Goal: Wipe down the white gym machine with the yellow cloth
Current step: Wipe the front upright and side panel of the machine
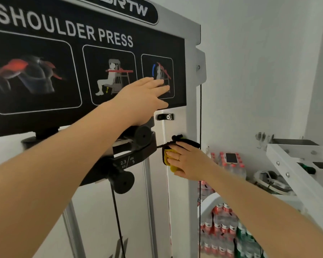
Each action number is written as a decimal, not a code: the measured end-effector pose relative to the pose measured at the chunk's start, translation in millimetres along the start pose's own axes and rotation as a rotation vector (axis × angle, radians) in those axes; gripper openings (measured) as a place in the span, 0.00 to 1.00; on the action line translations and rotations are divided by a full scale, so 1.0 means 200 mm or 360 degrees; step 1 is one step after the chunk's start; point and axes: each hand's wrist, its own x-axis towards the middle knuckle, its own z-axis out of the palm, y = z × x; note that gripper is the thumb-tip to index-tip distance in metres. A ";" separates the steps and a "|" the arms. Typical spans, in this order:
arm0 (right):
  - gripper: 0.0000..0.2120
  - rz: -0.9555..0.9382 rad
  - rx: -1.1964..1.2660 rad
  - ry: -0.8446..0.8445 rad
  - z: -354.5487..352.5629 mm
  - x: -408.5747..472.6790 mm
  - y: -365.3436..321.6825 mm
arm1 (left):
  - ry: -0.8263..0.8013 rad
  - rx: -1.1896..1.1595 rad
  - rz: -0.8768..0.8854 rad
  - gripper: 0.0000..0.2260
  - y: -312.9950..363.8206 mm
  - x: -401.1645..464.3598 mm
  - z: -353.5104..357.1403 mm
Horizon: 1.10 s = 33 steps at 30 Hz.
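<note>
The left hand (144,97) lies flat, fingers straight, against the black instruction panel (45,71) of the white gym machine (192,127). Lower right, the right hand (188,161) presses the yellow cloth (172,167) against the machine's white post, fingers spread.

Crumpled yellow cloth (171,161) lies pressed against the white gym machine (192,127) upright.

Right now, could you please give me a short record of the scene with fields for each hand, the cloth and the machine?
Left hand: open, fingers straight, flat against the black instruction panel
Right hand: presses the yellow cloth against the white gym machine
Yellow cloth: mostly hidden under the right hand, beside a black strap
Background: packs of bottled drinks, a phone on top
</note>
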 end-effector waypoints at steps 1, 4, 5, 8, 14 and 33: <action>0.26 0.0021 0.0010 0.0039 -0.01 -0.01 0.01 | 0.0000 -0.0012 0.0000 0.24 0.00 0.00 0.00; 0.27 0.0250 -0.0095 0.0366 -0.06 0.03 0.13 | 0.0057 -0.0184 -0.0027 0.22 0.00 0.00 -0.02; 0.24 0.0372 -0.0132 0.0487 -0.08 0.04 0.18 | 0.0074 -0.0310 -0.0057 0.21 0.01 0.00 -0.04; 0.22 0.0681 -0.0079 0.0740 -0.09 0.05 0.24 | -0.0127 -0.0694 -0.0168 0.23 0.07 0.01 -0.12; 0.37 0.1200 0.0465 0.0683 0.12 -0.02 -0.21 | -0.0036 -0.0823 -0.0472 0.20 0.25 -0.01 -0.20; 0.46 0.1624 0.0993 0.0681 0.20 -0.10 -0.43 | 0.0404 -0.2734 -0.0715 0.23 0.74 0.18 0.32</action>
